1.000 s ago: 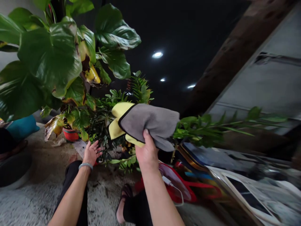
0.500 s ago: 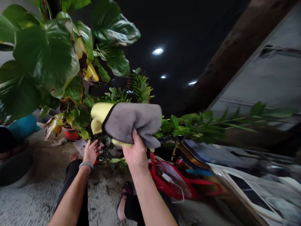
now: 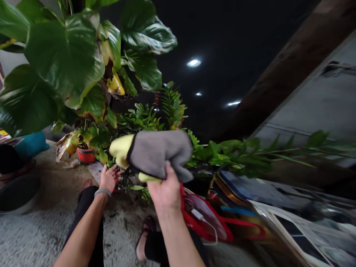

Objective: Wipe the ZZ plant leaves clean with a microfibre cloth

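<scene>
A folded cloth [image 3: 161, 152], grey on one side and yellow on the other with a black edge, is gripped in my right hand [image 3: 167, 185]. The thumb presses on its grey face, and the fingers are hidden beneath. To the left, my left hand [image 3: 109, 179] has its palm up and fingers spread, with nothing in it; a bracelet circles that wrist. Just beyond this hand lies a printed white paper [image 3: 96, 171]. Large-leaved foliage [image 3: 66, 52] rises behind the cloth at the upper left, and smaller green leaves [image 3: 139, 118] spread behind it.
A red pot [image 3: 85, 155] stands under the big plant. A grey basin [image 3: 19, 194] sits on the floor at left, near another person's leg [image 3: 11, 159]. At right are a red bag [image 3: 205, 215] with a white charger [image 3: 197, 214] and a cluttered surface with a white-framed item [image 3: 294, 230].
My right hand and the cloth have moved slightly down. The whole view has shifted a little, so the plants appear further right. My left hand stays open beside the paper.
</scene>
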A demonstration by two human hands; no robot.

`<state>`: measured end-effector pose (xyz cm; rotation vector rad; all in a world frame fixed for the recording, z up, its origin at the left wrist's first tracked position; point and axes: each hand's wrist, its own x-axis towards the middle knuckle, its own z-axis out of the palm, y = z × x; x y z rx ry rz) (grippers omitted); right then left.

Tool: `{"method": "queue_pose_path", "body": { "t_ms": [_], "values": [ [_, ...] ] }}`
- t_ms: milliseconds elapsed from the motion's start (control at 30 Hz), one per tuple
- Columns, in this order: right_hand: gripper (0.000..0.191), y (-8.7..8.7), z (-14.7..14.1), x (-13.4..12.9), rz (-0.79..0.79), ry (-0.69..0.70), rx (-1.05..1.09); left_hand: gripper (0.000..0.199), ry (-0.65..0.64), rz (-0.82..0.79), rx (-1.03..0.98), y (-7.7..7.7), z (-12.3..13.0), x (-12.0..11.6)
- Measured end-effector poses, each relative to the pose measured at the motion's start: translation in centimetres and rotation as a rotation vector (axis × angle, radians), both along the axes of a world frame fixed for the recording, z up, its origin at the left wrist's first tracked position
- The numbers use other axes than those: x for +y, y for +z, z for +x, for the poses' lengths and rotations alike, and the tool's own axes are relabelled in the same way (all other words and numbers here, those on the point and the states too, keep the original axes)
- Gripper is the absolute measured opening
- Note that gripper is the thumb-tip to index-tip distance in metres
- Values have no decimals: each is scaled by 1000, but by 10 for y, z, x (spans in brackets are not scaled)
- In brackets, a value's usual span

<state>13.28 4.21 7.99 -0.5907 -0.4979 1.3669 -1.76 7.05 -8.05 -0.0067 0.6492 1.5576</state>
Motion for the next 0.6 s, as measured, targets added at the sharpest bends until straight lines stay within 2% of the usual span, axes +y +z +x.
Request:
{"method": "queue_pose_path", "body": {
  "t_ms": [67, 100, 133, 200, 300, 333, 367, 433, 533, 600],
  "values": [
    [39, 21, -2, 19, 133, -119, 4, 55, 2, -9, 24, 5, 2, -1],
    [40, 21, -5, 25, 139, -148, -20, 56, 3, -13, 34, 7, 3, -2],
    [40, 13, -9, 27, 96, -141, -61, 55, 0, -16, 39, 9, 5, -3],
    [36, -18, -16, 21, -81, -36, -170, 53, 20, -21, 33, 11, 7, -5],
    [25, -72, -12, -8, -303, 229, -278, 48, 69, -30, -2, 11, 8, -7],
    [22, -81, -7, -17, -350, 266, -270, 48, 60, -34, -16, 11, 8, -7],
    [22, -83, 1, -24, -367, 269, -240, 51, 37, -36, -26, 11, 6, -7],
    [26, -65, 19, -25, -311, 180, -135, 57, -13, -38, -23, 10, 4, -6],
    [29, -9, 42, 0, -3, -63, 17, 59, 0, -48, 41, 8, 2, -5],
    [30, 17, 47, 22, 174, -194, 23, 59, 4, -61, 79, 6, 3, -4]
  ]
}}
